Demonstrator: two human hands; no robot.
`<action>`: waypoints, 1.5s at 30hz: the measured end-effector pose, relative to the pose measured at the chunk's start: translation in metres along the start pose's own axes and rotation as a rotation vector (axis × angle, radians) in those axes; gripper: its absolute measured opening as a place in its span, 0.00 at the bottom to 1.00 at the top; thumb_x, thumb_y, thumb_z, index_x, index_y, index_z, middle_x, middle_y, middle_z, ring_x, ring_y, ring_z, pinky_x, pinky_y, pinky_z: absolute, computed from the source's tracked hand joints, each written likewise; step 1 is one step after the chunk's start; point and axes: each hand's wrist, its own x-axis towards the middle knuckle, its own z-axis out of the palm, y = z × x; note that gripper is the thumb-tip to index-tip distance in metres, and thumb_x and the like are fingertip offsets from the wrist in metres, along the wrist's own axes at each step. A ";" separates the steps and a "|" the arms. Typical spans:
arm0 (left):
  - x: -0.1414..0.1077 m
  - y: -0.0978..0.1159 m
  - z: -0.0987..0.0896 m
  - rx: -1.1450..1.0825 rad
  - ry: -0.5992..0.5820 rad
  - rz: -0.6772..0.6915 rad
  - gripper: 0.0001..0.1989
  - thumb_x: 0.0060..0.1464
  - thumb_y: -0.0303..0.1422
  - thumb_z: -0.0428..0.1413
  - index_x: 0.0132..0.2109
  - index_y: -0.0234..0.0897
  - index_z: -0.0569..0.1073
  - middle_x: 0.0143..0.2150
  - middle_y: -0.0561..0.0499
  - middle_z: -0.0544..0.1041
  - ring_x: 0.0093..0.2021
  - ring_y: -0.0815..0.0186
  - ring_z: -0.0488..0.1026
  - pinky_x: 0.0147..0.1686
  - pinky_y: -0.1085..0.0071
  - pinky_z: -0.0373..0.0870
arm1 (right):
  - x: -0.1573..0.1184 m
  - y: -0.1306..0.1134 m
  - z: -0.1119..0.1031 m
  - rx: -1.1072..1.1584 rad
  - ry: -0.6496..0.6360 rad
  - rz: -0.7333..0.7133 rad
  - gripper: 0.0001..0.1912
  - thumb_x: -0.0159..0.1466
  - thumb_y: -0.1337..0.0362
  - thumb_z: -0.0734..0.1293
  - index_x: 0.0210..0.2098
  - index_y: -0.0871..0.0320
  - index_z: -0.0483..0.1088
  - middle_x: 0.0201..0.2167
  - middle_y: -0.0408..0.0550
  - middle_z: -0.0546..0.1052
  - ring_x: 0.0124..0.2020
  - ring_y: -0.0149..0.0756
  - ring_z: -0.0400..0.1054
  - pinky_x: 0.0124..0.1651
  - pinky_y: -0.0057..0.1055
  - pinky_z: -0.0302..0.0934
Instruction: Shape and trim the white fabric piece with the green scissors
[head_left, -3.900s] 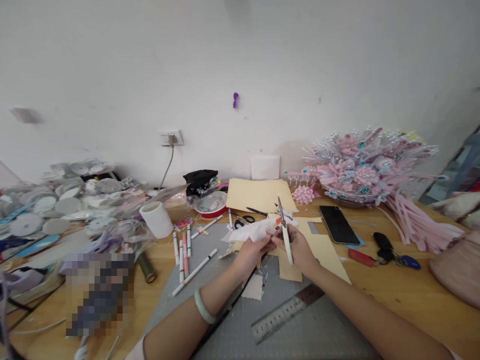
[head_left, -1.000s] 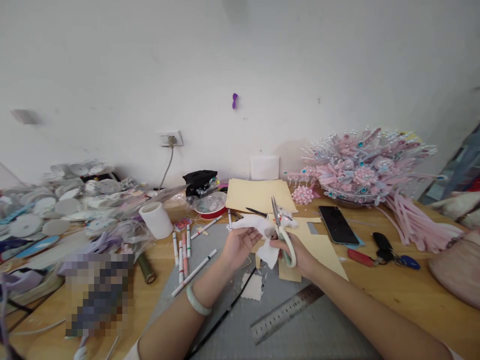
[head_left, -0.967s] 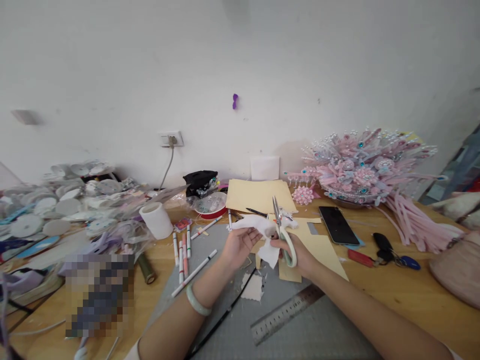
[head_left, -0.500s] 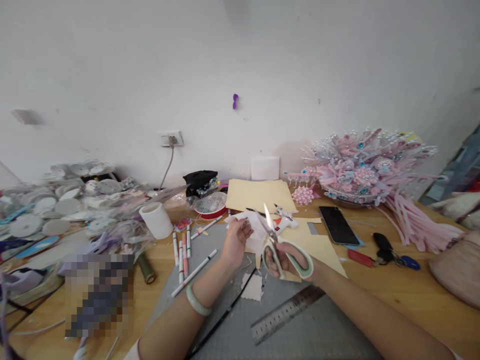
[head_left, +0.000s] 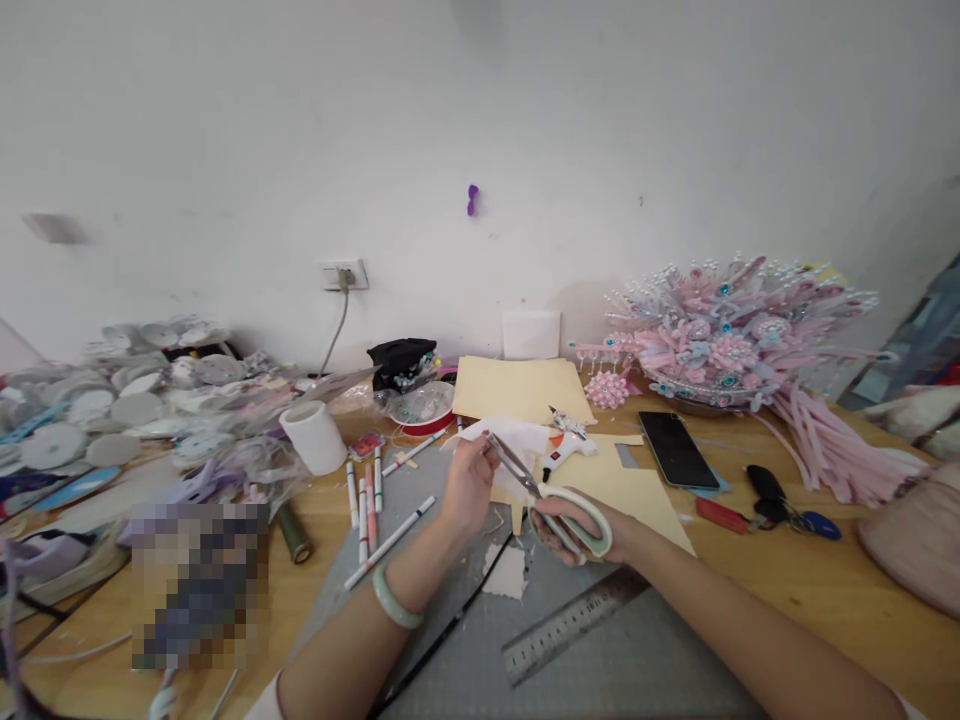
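My right hand is wrapped round the pale green handles of a pair of scissors. The blades point up and left, their tips touching or close to the fingertips of my left hand. Those fingers are pinched together, and what lies between them is too small to make out. Behind the fingers and blades lies a sheet of thin white paper. Below my hands, a small scalloped pale piece rests on the grey cutting mat.
A steel ruler and a black cord cross the mat. Markers lie left, with a white roll behind. A glue gun, phone, keys and pink beaded headdress are at right.
The scissors have swung from pointing upward to pointing left, towards my left fingertips. Their handles have come closer together. My left hand has barely moved.
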 end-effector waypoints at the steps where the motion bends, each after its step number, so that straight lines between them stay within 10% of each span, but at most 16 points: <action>1: 0.000 0.000 0.000 -0.003 0.000 -0.004 0.04 0.42 0.28 0.55 0.29 0.35 0.69 0.30 0.53 0.74 0.32 0.69 0.70 0.37 0.71 0.64 | 0.000 0.000 0.000 -0.004 0.006 -0.009 0.20 0.50 0.49 0.66 0.25 0.61 0.63 0.13 0.37 0.65 0.11 0.23 0.59 0.13 0.20 0.48; 33: -0.002 -0.001 0.000 0.007 -0.083 -0.050 0.03 0.40 0.29 0.53 0.26 0.35 0.70 0.27 0.51 0.73 0.32 0.66 0.69 0.38 0.68 0.63 | -0.005 -0.004 0.003 -0.269 0.102 -0.093 0.21 0.51 0.49 0.66 0.20 0.63 0.63 0.12 0.39 0.67 0.10 0.23 0.60 0.11 0.18 0.51; 45: 0.004 -0.006 -0.007 0.033 0.012 -0.061 0.06 0.38 0.28 0.56 0.23 0.36 0.64 0.31 0.53 0.73 0.31 0.71 0.69 0.33 0.74 0.63 | 0.006 -0.003 0.001 0.139 0.203 -0.085 0.19 0.58 0.51 0.60 0.21 0.60 0.61 0.09 0.36 0.62 0.07 0.22 0.53 0.08 0.18 0.47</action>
